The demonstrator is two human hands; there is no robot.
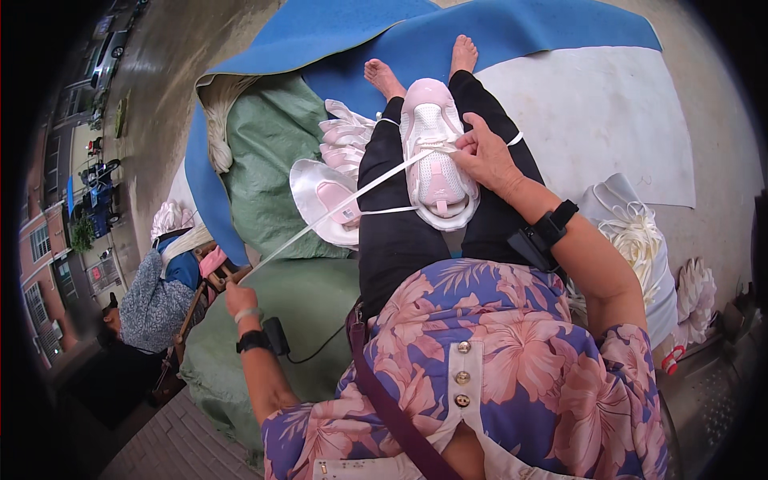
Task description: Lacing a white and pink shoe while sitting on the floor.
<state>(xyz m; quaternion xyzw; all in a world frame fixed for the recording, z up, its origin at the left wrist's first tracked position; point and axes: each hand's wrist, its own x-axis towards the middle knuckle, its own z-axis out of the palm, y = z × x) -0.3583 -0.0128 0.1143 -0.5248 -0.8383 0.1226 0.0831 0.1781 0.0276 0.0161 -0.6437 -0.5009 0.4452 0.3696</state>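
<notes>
Shoe, pink and white, lies on black-trousered legs, toe toward the bare feet on a blue mat. White sheeting spreads to the right; green cloth lies at left. Right grip pinches the white lace by the shoe; left grip is closed on its far stretch, pulled taut. Far left, blurred shapes, probably parked vehicles, line a street.

Outdoor spot beside street: car, brick building, block paving visible.
</notes>
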